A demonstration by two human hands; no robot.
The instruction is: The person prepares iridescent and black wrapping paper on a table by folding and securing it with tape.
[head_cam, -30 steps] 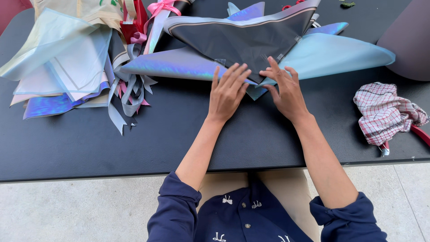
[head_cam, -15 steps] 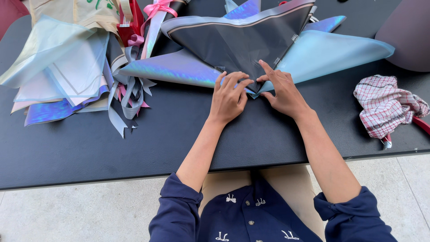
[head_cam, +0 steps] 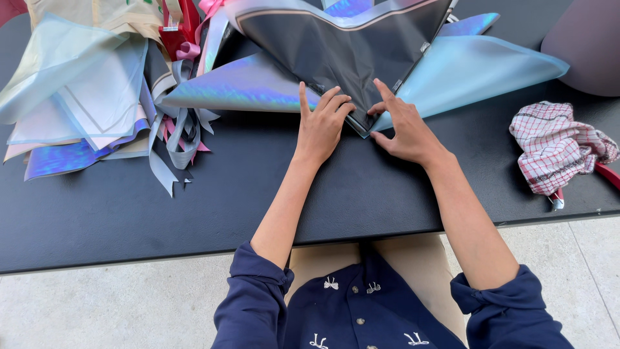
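Observation:
A fan of wrapping sheets lies on the black table: a dark grey sheet on top, an iridescent sheet to its left and a pale blue sheet to its right. Their lower corners meet in a point near the table's middle. My left hand presses on that point from the left with fingers bent. My right hand pinches the same corner from the right, index finger stretched along the dark sheet's edge.
A pile of pale and iridescent sheets with grey and pink ribbons lies at the left. A red-checked cloth rests at the right over a red-handled tool. A mauve rounded object sits at the far right.
Both hands have drawn closer together on the sheets' lower corner, the fingers curling in from flat to a pinching grip.

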